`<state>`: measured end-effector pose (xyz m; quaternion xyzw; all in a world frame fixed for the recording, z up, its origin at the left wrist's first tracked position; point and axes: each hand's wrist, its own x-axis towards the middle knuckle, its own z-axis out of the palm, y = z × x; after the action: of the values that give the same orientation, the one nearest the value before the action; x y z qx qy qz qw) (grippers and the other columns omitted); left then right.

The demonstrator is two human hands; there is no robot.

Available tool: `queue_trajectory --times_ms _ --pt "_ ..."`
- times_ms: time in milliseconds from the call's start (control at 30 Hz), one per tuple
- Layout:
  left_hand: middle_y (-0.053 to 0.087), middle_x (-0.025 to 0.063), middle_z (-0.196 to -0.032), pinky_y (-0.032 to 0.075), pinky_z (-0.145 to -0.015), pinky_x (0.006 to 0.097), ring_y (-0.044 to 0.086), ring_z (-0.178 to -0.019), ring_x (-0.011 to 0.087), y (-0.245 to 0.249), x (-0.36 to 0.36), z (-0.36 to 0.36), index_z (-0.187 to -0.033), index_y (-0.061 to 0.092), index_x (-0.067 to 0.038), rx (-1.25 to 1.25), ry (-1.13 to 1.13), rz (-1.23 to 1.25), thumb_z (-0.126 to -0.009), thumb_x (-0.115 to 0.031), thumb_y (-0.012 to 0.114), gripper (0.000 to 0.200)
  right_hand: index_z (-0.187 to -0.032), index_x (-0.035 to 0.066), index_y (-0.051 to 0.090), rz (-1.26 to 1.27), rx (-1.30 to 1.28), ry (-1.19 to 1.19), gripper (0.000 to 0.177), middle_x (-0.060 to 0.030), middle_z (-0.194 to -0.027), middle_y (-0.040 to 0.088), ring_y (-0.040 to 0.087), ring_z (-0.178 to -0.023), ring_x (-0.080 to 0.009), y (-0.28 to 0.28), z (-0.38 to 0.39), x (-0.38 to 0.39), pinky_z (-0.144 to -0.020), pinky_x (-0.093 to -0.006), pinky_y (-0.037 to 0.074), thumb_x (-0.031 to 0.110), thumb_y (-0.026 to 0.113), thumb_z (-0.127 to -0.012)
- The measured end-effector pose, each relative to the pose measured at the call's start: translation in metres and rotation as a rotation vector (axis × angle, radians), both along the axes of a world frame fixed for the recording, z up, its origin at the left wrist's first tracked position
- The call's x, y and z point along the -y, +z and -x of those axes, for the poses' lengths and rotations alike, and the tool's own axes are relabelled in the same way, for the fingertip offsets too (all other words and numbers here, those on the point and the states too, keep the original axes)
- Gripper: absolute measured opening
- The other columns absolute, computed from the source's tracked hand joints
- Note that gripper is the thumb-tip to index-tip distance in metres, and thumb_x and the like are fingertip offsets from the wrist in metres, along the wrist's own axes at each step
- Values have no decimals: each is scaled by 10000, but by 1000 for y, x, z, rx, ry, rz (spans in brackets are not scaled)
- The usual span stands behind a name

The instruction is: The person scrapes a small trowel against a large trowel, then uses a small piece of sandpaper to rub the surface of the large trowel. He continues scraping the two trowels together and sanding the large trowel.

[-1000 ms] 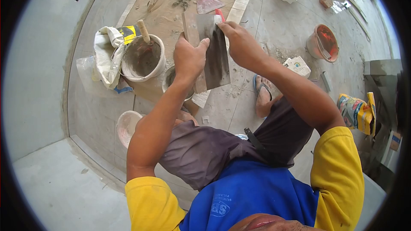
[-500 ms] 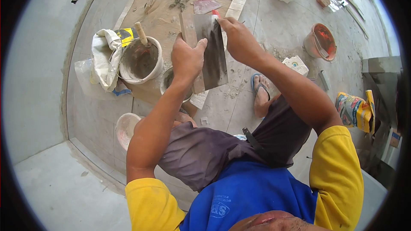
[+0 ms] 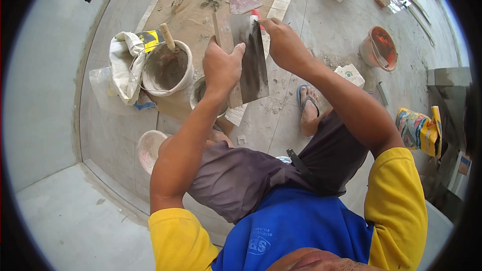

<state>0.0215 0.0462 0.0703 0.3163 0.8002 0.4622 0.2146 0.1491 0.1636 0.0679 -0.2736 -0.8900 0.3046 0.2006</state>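
Observation:
My left hand (image 3: 222, 68) is closed round a flat tool with a wooden strip (image 3: 224, 32) along one side and a wide, grey-smeared metal blade (image 3: 253, 70). Its thumb rests on the face of the blade. At the blade's upper right corner, my right hand (image 3: 283, 42) pinches a small red piece (image 3: 258, 16), mostly hidden by the fingers. The tool is held above the floor, in front of a small bucket (image 3: 199, 93) that my left forearm and the tool partly cover.
A larger bucket (image 3: 186, 78) with a wooden-handled tool (image 3: 167, 36) stands left, beside a white sack (image 3: 125, 62). Beyond lies a framed, sandy board (image 3: 175, 7). On the right are an orange bucket (image 3: 369, 52), a white block (image 3: 350, 75) and a yellow bag (image 3: 419, 130).
The view has shifted slightly, so the floor objects appear a little further right. Both hands keep their hold, with the right fingers a touch further right at the blade's corner.

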Motion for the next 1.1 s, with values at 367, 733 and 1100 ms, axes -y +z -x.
queue_trajectory --times_ms 367,733,1100 --pt "699 229 -973 513 -829 420 691 -921 361 4 -1 -1 -1095 608 53 6 9 15 -829 -178 731 373 -1265 -83 537 -88 -66 22 493 -279 -1190 596 576 -1107 -441 -4 -1 1 -969 -449 461 -146 433 -788" --pt "704 157 -978 520 -789 345 676 -859 216 9 4 2 -1119 608 66 229 -60 -193 -846 -160 741 379 -1224 -8 583 40 -136 -120 369 -231 -1132 658 633 -1017 -388 8 -7 -27 -892 -425 487 -34 514 -862" --pt "673 117 -1109 507 -897 304 647 -980 168 26 9 1 -1212 574 54 633 -210 -340 -878 -154 746 430 -1304 48 481 461 -453 -144 493 -140 -907 673 610 -743 -146 29 -20 -36 -701 -314 502 27 628 -834"
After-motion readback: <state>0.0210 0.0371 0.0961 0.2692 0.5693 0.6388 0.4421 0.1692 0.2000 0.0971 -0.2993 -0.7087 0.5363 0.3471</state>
